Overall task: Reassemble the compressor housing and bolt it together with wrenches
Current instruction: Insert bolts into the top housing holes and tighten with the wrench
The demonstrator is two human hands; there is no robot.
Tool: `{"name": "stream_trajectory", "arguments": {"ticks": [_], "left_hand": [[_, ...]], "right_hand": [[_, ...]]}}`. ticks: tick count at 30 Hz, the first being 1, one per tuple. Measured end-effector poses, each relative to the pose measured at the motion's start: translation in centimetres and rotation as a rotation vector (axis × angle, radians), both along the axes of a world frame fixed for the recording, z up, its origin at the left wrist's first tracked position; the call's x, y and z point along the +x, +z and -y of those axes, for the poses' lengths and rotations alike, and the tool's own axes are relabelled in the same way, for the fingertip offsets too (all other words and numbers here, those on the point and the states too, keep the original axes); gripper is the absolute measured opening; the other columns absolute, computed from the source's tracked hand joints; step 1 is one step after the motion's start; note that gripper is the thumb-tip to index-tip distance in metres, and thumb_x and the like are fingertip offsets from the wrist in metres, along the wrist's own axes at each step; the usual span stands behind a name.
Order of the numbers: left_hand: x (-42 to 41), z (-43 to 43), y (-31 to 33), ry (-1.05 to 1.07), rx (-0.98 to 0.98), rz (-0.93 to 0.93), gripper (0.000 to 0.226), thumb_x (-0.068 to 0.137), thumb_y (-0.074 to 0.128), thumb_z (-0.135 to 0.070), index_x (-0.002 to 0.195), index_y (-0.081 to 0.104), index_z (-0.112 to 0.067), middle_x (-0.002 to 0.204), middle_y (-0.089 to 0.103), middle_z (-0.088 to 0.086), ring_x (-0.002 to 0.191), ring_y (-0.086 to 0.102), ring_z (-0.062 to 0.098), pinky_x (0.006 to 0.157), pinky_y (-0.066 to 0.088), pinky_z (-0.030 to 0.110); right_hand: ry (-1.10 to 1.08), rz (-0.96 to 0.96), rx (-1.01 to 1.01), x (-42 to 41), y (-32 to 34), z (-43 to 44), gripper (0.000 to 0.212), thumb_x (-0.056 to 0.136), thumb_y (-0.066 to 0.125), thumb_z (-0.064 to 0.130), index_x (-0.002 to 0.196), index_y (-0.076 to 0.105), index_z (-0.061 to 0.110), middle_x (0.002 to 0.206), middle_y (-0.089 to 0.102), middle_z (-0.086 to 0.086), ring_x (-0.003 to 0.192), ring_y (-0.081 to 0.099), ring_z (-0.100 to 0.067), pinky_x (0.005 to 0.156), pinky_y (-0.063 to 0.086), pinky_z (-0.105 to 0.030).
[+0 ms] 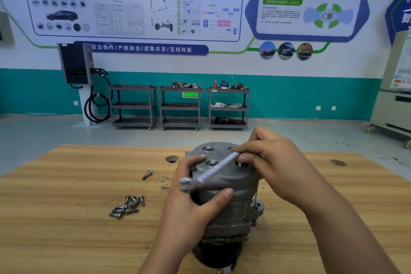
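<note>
A grey metal compressor housing [233, 187] stands upright on the wooden table [66, 240], its top plate showing several bolt heads in recesses. My left hand [195, 193] wraps around the housing's left side. My right hand [271, 158] pinches one end of a silver wrench [213, 171] over a bolt at the top right of the plate. The wrench lies slanted across the plate and its free ring end sticks out to the lower left, blurred.
A heap of several loose bolts [126, 207] lies left of the housing, and a single bolt [147, 174] farther back. Two round holes [171, 158] mark the tabletop. Three grey carts [180, 107] and a wall charger [76, 63] stand far behind.
</note>
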State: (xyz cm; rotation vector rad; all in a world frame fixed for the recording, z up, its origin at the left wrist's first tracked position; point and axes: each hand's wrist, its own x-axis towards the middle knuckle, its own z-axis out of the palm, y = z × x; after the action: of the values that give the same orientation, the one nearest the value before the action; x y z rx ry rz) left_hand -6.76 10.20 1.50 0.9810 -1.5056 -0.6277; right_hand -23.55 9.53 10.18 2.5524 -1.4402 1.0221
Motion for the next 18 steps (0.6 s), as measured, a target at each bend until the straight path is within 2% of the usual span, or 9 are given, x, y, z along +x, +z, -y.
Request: {"name": "stream_trajectory", "arguments": {"ticks": [3, 5, 6, 9, 11, 14, 15, 17, 18], "left_hand": [[-0.1, 0.0, 0.0, 0.02, 0.007, -0.009, 0.059, 0.056, 0.077, -0.051, 0.104, 0.043, -0.059, 0.112, 0.056, -0.022, 0.102, 0.059, 0.002, 0.085, 0.052, 0.031], [-0.1, 0.0, 0.0, 0.015, 0.001, -0.001, 0.06, 0.057, 0.076, -0.049, 0.107, 0.043, -0.055, 0.114, 0.053, -0.024, 0.103, 0.058, 0.003, 0.087, 0.052, 0.036], [-0.1, -0.1, 0.0, 0.012, 0.001, -0.002, 0.06, 0.057, 0.076, -0.048, 0.107, 0.043, -0.055, 0.115, 0.052, -0.025, 0.104, 0.058, 0.003, 0.088, 0.052, 0.037], [-0.2, -0.1, 0.1, 0.013, 0.004, 0.002, 0.06, 0.057, 0.075, -0.05, 0.106, 0.042, -0.057, 0.116, 0.052, -0.025, 0.104, 0.058, 0.002, 0.088, 0.052, 0.037], [-0.2, -0.2, 0.2, 0.02, -0.001, 0.01, 0.06, 0.057, 0.075, -0.05, 0.106, 0.042, -0.059, 0.116, 0.053, -0.024, 0.103, 0.058, 0.002, 0.087, 0.053, 0.035], [-0.3, -0.1, 0.3, 0.02, -0.002, 0.016, 0.059, 0.059, 0.078, -0.048, 0.105, 0.041, -0.059, 0.118, 0.054, -0.019, 0.103, 0.059, 0.006, 0.087, 0.052, 0.037], [-0.3, -0.1, 0.2, 0.017, 0.001, 0.014, 0.059, 0.06, 0.078, -0.048, 0.105, 0.042, -0.059, 0.118, 0.054, -0.019, 0.104, 0.059, 0.006, 0.088, 0.052, 0.038], [-0.3, -0.1, 0.2, 0.016, 0.001, 0.013, 0.059, 0.058, 0.077, -0.049, 0.105, 0.042, -0.059, 0.117, 0.055, -0.019, 0.103, 0.059, 0.004, 0.088, 0.052, 0.037], [-0.2, -0.1, 0.2, 0.016, -0.002, 0.012, 0.059, 0.057, 0.076, -0.05, 0.105, 0.042, -0.059, 0.117, 0.055, -0.02, 0.103, 0.059, 0.003, 0.087, 0.052, 0.036]], "right_hand": [[-0.029, 0.057, -0.005, 0.4, 0.1, 0.8, 0.011, 0.084, 0.063, 0.032, 0.08, 0.067, 0.022, 0.077, 0.047, 0.012, 0.074, 0.045, -0.004, 0.061, 0.033, -0.011], [-0.063, 0.079, -0.018, 0.7, 0.0, 1.3, 0.023, 0.082, 0.064, 0.037, 0.067, 0.056, 0.023, 0.074, 0.048, 0.01, 0.071, 0.045, -0.003, 0.058, 0.031, -0.013], [-0.085, 0.099, -0.02, 0.8, -0.1, 1.6, 0.028, 0.082, 0.064, 0.039, 0.063, 0.053, 0.021, 0.072, 0.049, 0.008, 0.069, 0.046, -0.004, 0.057, 0.03, -0.015], [-0.144, 0.247, 0.09, 1.1, -0.6, 2.2, 0.036, 0.081, 0.061, 0.043, 0.063, 0.051, 0.014, 0.067, 0.058, -0.004, 0.068, 0.053, -0.018, 0.064, 0.038, -0.032], [-0.168, 0.336, 0.181, 1.2, -1.2, 2.5, 0.032, 0.08, 0.057, 0.046, 0.067, 0.052, 0.017, 0.071, 0.06, -0.002, 0.077, 0.055, -0.021, 0.078, 0.042, -0.04], [-0.216, 0.433, 0.229, 1.6, -2.2, 3.0, 0.021, 0.082, 0.053, 0.043, 0.091, 0.052, 0.024, 0.102, 0.055, 0.004, 0.106, 0.049, -0.02, 0.098, 0.038, -0.049], [-0.215, 0.467, 0.247, 1.8, -2.4, 3.1, 0.023, 0.085, 0.052, 0.04, 0.104, 0.048, 0.027, 0.113, 0.051, 0.005, 0.115, 0.045, -0.019, 0.102, 0.035, -0.049], [-0.175, 0.493, 0.245, 2.0, -2.4, 2.9, 0.041, 0.089, 0.049, 0.033, 0.128, 0.037, 0.036, 0.135, 0.041, 0.006, 0.129, 0.033, -0.018, 0.108, 0.027, -0.05], [-0.152, 0.454, 0.22, 2.0, -2.3, 3.0, 0.047, 0.09, 0.047, 0.029, 0.133, 0.034, 0.041, 0.144, 0.033, 0.008, 0.135, 0.026, -0.016, 0.11, 0.022, -0.05]]}}
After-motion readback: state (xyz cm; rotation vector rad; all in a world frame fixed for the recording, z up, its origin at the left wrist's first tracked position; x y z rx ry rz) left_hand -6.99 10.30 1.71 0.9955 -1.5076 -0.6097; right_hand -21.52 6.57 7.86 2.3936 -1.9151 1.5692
